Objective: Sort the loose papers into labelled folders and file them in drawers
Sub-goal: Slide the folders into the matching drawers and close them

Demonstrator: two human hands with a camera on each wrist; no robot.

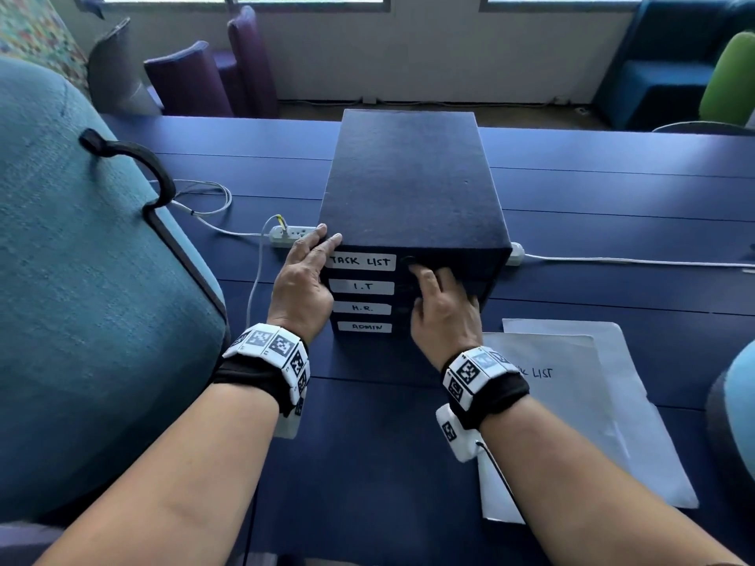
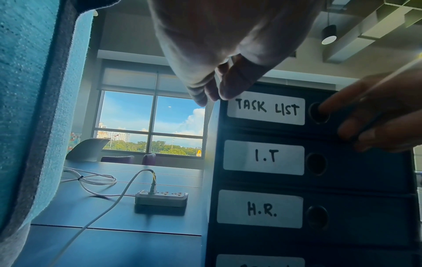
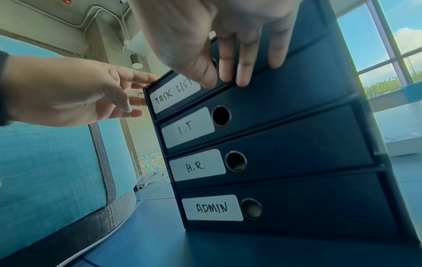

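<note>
Bracing the cabinet [image 1: 412,181] looks like the left hand's [image 1: 304,279] whole job right now: its fingers are straight and laid against the top left front corner, holding nothing, probably so the light box doesn't slide on the desk [image 1: 367,443] when a drawer gets worked. The right hand [image 1: 443,310] is at the top drawer [image 2: 356,126], the one labelled TASK LIST. Its index finger reaches to the round finger hole [image 2: 318,112] beside the label, with the other fingers lying fairly straight on the drawer front, not gripping anything. Can't really tell if the fingertip is hooked inside the hole or just at its edge.

All four drawers sit flush as far as I can see: TASK LIST, then I.T [image 3: 285,115], H.R. [image 3: 297,155] and ADMIN [image 3: 319,204] below, each with its own hole.

The folder [image 1: 564,402] marked with what reads as "...K LIST" lies flat on the desk just right of the cabinet, partly under the right wrist, with another sheet or flap showing behind it. Parked within easy reach, so my guess is the matching drawer gets pulled open next and this goes in.

Behind the cabinet there's a power strip [image 1: 292,234] with a white cable trailing left, and a teal chair [image 1: 81,300] close on that side.
</note>
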